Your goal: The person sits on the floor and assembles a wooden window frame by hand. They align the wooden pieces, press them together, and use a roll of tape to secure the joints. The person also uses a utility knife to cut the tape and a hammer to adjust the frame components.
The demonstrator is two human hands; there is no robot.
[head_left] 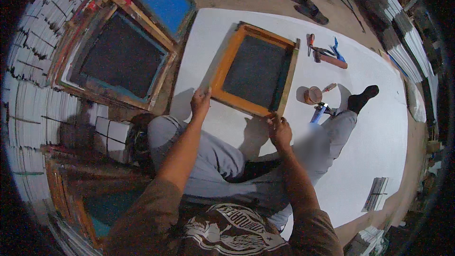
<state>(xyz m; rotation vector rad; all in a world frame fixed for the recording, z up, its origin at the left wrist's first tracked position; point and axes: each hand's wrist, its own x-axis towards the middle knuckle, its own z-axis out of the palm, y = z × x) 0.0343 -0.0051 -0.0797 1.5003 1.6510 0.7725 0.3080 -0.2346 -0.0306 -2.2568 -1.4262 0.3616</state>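
A wooden screen frame (217, 83) with a dark mesh panel (256, 71) stretched in it is in front of me, over a white sheet (365, 147). My left hand (201, 102) has its fingers closed on the frame's near left corner. At the near right corner, my right hand (279, 130) pinches the frame's edge, its fingertips partly hidden. Shadows fall on the sheet beside the frame and below my right hand. Whether the frame rests flat or is slightly raised is hard to tell.
Right of the frame lie a screwdriver (310, 45), a hammer (332, 60), a brown tub (313, 96), a brush (329, 87) and a blue tool (320, 111). More framed screens (121, 57) lean at left beside stacked paper bundles (28, 90). Dark sandals (308, 8) lie beyond.
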